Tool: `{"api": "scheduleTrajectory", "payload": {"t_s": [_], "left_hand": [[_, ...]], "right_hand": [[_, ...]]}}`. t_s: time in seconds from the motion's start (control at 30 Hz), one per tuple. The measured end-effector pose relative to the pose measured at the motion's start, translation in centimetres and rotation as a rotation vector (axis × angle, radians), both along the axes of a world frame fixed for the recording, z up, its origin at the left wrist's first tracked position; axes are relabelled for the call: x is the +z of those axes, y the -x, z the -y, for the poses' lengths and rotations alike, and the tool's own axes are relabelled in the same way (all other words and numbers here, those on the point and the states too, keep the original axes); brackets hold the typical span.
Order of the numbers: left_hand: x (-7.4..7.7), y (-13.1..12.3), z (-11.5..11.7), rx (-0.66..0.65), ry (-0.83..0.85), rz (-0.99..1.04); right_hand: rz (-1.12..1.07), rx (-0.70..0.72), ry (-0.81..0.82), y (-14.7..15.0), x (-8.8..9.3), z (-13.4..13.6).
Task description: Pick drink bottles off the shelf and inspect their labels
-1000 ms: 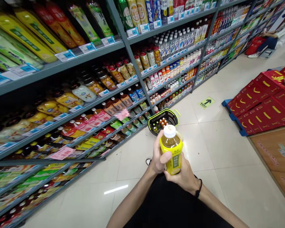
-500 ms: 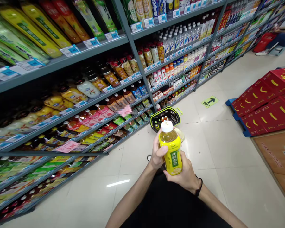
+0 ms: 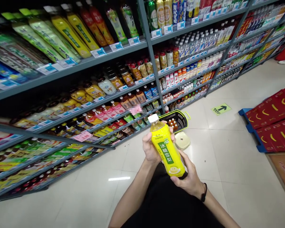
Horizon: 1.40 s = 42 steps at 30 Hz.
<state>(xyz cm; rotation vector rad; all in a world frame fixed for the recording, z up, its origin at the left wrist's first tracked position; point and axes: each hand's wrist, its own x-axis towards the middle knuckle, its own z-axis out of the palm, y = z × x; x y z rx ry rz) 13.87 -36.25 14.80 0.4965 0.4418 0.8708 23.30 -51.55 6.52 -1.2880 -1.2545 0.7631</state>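
The left hand (image 3: 151, 150) is curled round the upper part of the yellow bottle (image 3: 167, 150), thumb side to the left and fingertips showing past its right edge. The right hand (image 3: 191, 177) clasps the lower end, thumb near the base and fingers along the right side. The bottle is held in the air in front of the body, tilted, its white cap (image 3: 153, 118) up and to the left, its green label panel (image 3: 165, 153) facing the camera. A black band (image 3: 204, 192) circles the right wrist.

Beyond the bottle, on the pale floor (image 3: 85, 186), stands a black basket (image 3: 183, 117) with a lime-green rim, partly hidden by the bottle and left hand; small bottles (image 3: 173, 123) stand inside. A cream stool (image 3: 183, 141) is just beside it. Further right lies a green arrow sign (image 3: 220, 109), then red boxes (image 3: 276, 120) on a blue pallet (image 3: 249, 130). Shelves (image 3: 146, 47) of drinks run along the left and back.
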Motion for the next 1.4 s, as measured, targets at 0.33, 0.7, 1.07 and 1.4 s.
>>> {"api": "scheduleTrajectory", "payload": {"t_s": [0.33, 0.7, 1.07, 1.4], "left_hand": [[0.7, 1.1, -0.6, -0.002, -0.125, -0.035], [0.9, 1.3, -0.7, -0.041, -0.201, -0.019], [2.3, 1.7, -0.1, -0.016, -0.220, -0.156], [1.4, 1.1, -0.6, 0.082, -0.165, -0.242]], "right_hand": [[0.069, 0.046, 0.064, 0.1, 0.6, -0.7], [0.102, 0.027, 0.130, 0.4, -0.1, -0.7], [0.199, -0.058, 0.055, 1.1, 0.7, -0.7], [-0.169, 0.019, 0.055, 0.5, 1.5, -0.7]]}}
